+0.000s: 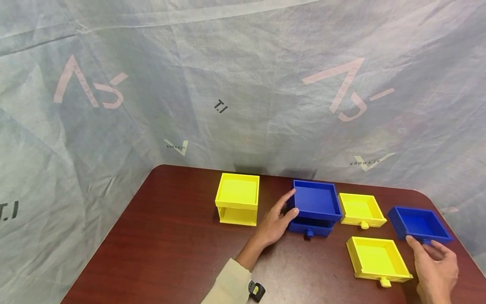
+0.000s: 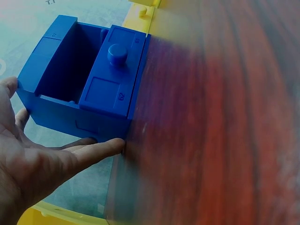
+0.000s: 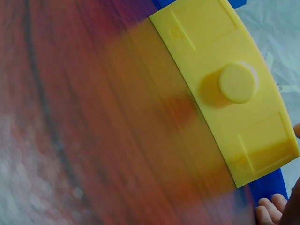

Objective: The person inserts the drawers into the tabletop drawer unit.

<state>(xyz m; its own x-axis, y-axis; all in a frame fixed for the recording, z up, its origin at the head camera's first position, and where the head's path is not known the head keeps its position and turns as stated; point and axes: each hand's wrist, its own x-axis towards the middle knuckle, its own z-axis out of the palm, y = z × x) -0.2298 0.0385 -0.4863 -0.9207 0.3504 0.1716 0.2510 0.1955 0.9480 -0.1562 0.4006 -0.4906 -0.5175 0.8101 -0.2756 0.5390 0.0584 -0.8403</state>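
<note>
Against the left side of a blue cabinet (image 1: 317, 201) rests my left hand (image 1: 272, 227), its thumb and fingers stretched along the wall. A blue drawer with a round knob (image 2: 117, 55) fills the cabinet's lower slot; the upper slot is vacant. My right hand (image 1: 436, 268) holds a loose blue drawer (image 1: 420, 223) at its front, with the thumb near the left corner and curled fingers by the knob. In the right wrist view a yellow drawer (image 3: 234, 93) partly hides that blue drawer, and only some of the fingers (image 3: 272, 210) show.
A yellow cabinet (image 1: 237, 190) with an open front stands left of the blue one. Two loose yellow drawers lie between the hands, one farther back (image 1: 360, 206) and one nearer (image 1: 379, 258). Grey printed sheeting (image 1: 243, 84) hangs behind the brown table (image 1: 171, 219).
</note>
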